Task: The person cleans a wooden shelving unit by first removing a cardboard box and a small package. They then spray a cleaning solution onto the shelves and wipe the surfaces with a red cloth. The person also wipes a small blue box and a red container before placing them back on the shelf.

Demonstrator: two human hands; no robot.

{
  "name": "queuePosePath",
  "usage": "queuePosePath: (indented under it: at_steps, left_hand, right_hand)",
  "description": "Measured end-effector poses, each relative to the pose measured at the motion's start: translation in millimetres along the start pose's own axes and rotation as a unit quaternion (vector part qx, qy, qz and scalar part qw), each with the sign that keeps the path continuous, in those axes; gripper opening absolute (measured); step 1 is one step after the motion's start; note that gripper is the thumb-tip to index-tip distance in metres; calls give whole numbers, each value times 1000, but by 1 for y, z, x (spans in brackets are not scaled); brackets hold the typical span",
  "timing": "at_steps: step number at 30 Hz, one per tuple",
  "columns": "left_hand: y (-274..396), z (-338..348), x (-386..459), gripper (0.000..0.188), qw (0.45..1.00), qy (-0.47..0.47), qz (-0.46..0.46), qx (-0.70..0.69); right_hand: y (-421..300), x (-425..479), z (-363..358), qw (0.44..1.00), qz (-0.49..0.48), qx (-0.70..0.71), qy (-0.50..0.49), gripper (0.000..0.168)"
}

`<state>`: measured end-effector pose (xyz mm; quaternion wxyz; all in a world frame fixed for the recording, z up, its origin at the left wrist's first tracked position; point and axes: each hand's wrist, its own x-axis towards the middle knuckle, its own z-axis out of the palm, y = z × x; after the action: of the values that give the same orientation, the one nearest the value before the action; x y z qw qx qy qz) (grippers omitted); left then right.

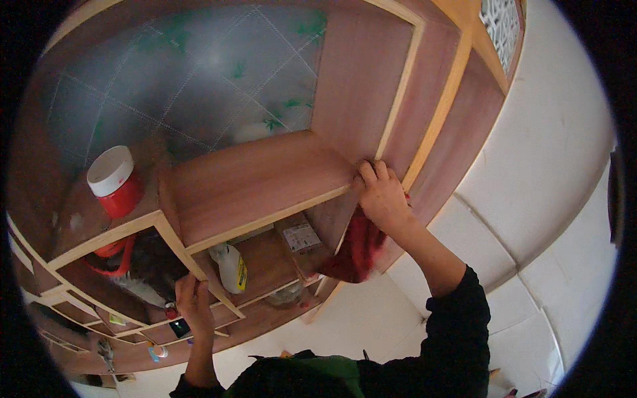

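Observation:
My right hand (387,201) is at the right end of a wooden shelf (268,174), its fingers against the corner by the pale edge trim. A dark red cloth (362,248) hangs down from under that hand. My left hand (195,303) grips the pale wooden edge of an upright divider (181,251) lower down. To the left, a red jar with a white lid (117,181) stands on a raised shelf. A white bottle with a yellow label (231,268) stands in the compartment below the shelf, between my hands.
A small box bearing writing (301,236) lies in the lower compartment. Behind the shelf is a glossy panel (214,89) with dotted lines and green leaf patterns. A red strap-like thing (122,261) sits in the left compartment. White floor tiles (477,239) lie to the right.

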<state>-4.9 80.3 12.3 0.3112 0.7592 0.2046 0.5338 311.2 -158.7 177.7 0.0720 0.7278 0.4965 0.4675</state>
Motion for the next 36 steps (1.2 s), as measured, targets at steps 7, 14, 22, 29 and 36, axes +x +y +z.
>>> queuePosePath:
  at_steps: [7,14,22,29,36]
  left_hand:
    - [4,3,0,29,999,2,-34,23]
    - [4,2,7,29,998,8,7,67]
    - [0,5,-3,31,1000,20,-2,8]
    - [6,12,-2,36,999,34,9,28]
    - [12,0,10,28,997,27,19,66]
  right_hand:
    - [52,118,-29,998,12,46,40,17]
    - [-13,140,57,958,21,-12,-285,25]
    - [-12,185,108,958,84,73,-266,19]
    - [-12,164,100,971,46,161,-169,20]
    - [-112,157,-17,861,-154,482,-51,20]
